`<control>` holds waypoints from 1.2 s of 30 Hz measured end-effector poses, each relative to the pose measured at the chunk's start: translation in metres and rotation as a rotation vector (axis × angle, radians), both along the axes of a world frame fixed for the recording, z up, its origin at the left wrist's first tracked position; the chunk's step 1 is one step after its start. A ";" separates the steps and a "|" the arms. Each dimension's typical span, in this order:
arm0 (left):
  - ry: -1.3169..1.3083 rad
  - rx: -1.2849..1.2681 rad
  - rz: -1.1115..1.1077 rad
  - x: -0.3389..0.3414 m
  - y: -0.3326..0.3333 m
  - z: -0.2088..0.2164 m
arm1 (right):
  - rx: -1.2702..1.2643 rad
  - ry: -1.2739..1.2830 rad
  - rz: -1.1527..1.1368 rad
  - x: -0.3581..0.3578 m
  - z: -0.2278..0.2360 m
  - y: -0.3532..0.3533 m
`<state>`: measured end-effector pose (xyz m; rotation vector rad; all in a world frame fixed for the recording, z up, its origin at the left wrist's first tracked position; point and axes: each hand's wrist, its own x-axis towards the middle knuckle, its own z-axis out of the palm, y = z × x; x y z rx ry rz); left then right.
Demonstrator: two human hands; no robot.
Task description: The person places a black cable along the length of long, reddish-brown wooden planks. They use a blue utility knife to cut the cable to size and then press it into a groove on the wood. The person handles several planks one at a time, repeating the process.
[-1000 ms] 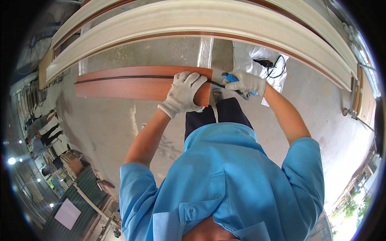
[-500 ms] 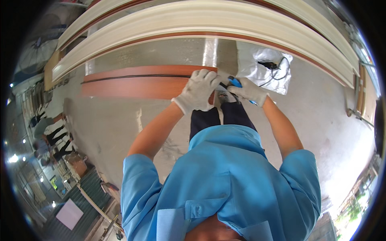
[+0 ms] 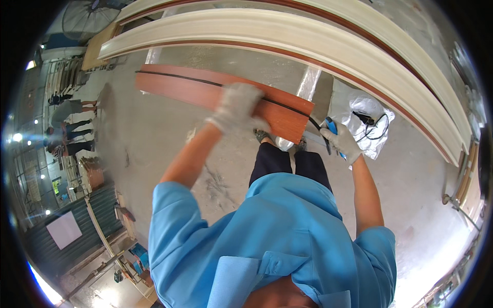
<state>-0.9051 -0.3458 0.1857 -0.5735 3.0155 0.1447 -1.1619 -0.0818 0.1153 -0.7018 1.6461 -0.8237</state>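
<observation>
1. We have the reddish-brown panel (image 3: 287, 126) in front of us, its long axis slanting from upper left to lower right.
2. The black strip (image 3: 287, 107) follows that axis; its right end passes the panel's short edge and bends down toward us.
3. Our right hand (image 3: 343, 142) is nearer that free end, just beside it, fingers wrapped around a blue-handled tool (image 3: 331, 124); we cannot tell whether tool and strip touch.
4. Our left hand (image 3: 237, 107) is blurred over the panel's middle; we cannot tell whether its fingers grip.
</observation>
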 end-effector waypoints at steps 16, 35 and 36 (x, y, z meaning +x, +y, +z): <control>1.603 1.108 1.424 -0.018 0.077 -0.096 | -0.299 0.879 0.636 -0.003 0.072 -0.085; 1.703 1.014 1.510 0.034 -0.022 -0.073 | -0.598 0.836 0.843 0.156 0.053 -0.362; 1.751 0.940 1.433 0.061 -0.061 -0.075 | -0.527 0.826 0.855 0.154 0.053 -0.359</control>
